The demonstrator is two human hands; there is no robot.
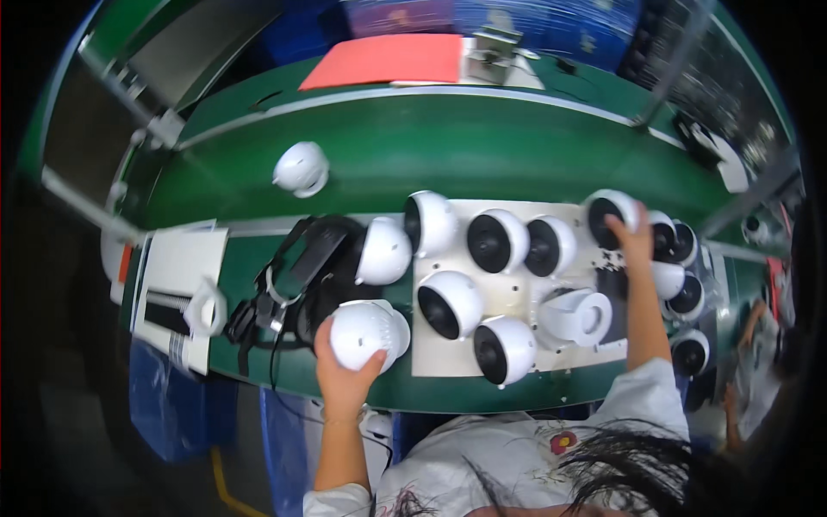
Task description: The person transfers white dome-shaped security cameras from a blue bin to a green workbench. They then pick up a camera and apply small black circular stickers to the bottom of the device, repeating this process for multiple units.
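Head view shows your left hand (343,379) wrapped around a white dome camera (369,334) at the near edge of the green desk (482,146), fingers closed under it so the rounded shell sits cupped in your palm. Your right hand (633,237) reaches far right and grips another dome camera (610,211) at the corner of the white board (508,293), where more domes lie lens-up or tilted, likely so they won't roll. Black cables (289,284) lie just beside the left one. Your right fingertips are hidden behind the dome, and the domes at the far right blur toward the rim.
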